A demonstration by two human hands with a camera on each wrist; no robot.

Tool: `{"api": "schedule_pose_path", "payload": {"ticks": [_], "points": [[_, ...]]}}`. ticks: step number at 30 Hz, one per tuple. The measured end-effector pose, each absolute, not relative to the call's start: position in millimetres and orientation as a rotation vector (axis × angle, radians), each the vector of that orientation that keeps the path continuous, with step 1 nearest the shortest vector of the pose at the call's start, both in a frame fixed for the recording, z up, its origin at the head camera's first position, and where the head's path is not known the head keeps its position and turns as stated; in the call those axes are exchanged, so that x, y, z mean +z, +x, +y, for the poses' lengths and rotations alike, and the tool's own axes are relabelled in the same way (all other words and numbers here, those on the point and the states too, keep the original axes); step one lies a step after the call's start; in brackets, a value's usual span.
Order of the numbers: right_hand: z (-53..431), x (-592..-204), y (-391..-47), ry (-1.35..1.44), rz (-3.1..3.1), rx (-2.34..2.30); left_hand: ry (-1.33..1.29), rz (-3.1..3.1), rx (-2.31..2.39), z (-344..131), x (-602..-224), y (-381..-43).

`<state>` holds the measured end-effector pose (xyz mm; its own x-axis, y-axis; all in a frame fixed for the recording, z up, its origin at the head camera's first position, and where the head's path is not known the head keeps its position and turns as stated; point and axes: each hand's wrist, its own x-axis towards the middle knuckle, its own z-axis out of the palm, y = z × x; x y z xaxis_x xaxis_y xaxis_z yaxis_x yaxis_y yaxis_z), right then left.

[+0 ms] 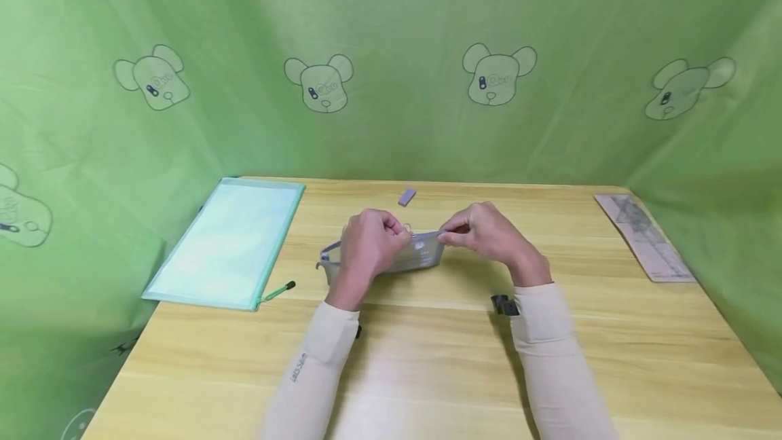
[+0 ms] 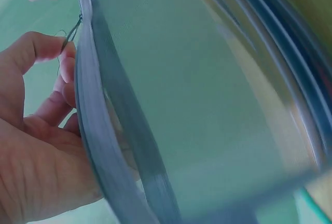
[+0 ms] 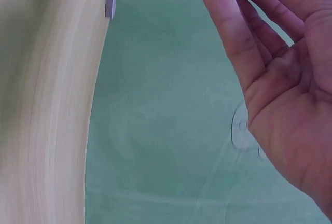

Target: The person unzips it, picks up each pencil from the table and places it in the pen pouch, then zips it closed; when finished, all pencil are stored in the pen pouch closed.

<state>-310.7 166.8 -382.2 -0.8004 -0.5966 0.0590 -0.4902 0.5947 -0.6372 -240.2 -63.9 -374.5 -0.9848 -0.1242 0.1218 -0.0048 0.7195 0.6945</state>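
A grey see-through zip pencil case (image 1: 421, 258) is held over the middle of the table. My left hand (image 1: 368, 244) pinches the thin cord of its zipper pull (image 2: 72, 33) between thumb and fingertips. The zip gapes along the left part of the case, and several long, slim pen-like things (image 2: 298, 99) show inside in the left wrist view. With thumb and fingers, my right hand (image 1: 487, 233) pinches the right top corner of the case. In the right wrist view only a dark bit of the case shows between the fingertips of that hand.
A purple eraser (image 1: 406, 197) lies behind the case on the wooden table (image 1: 440, 372). At left is a pale green zip document folder (image 1: 229, 243), its green pull with a black tip (image 1: 281, 290) sticking out. A pinkish ruler-like sheet (image 1: 644, 240) lies at right. Green curtain (image 1: 403, 141) surrounds the table.
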Motion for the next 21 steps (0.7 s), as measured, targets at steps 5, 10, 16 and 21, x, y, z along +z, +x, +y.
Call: {"api": "schedule_pose_path", "payload": {"ticks": [5,10,16,21], "points": [[185,-381,-315,-0.861,2.640,-1.002,0.085,-2.759,-0.948,-80,-378,-233],[198,-379,-316,-0.823,2.630,-0.987,0.092,-2.764,-0.875,-97,-378,-226],[213,-378,-317,-0.741,2.649,-0.986,0.147,-2.774,-0.825,-123,-373,-222],[226,-375,-317,-0.732,2.654,-0.966,0.180,-2.795,-0.834,-142,-375,-224]]}}
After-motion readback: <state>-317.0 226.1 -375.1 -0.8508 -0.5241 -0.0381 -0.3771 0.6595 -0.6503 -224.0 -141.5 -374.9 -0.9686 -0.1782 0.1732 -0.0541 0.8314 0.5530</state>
